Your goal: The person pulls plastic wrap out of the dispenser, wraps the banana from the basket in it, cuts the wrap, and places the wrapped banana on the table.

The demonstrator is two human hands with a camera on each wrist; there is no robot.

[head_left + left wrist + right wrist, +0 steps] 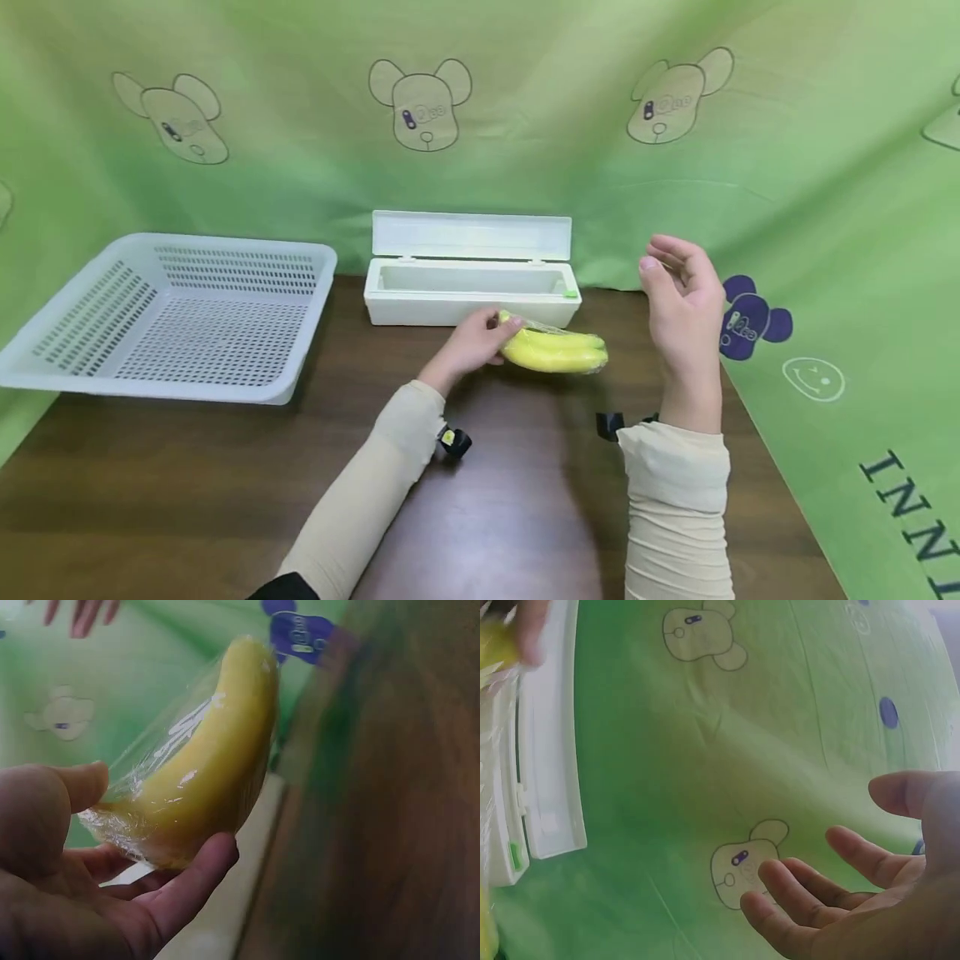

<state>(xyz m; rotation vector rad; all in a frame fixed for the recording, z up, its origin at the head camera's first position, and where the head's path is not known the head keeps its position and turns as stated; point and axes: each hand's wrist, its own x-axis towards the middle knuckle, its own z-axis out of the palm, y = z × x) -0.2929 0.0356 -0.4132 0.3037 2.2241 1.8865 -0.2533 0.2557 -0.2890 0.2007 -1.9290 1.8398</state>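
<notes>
A yellow banana (pixel 553 352) wrapped in clear cling film is held at one end by my left hand (pixel 474 340), in front of a long white box. In the left wrist view the thumb and fingers grip the gathered film at the near end of the banana (pixel 214 761), and its other end points away. My right hand (pixel 686 292) is raised to the right of the banana, apart from it. Its fingers (pixel 799 889) are loosely bent with nothing between them in the right wrist view.
The white box (pixel 472 310) stands at the back with its lid (pixel 472 236) raised and a small green piece (pixel 571 294) at its right end. To the left is a pale plastic basket (pixel 300 354) with slotted walls. Green printed cloth hangs behind and to the right.
</notes>
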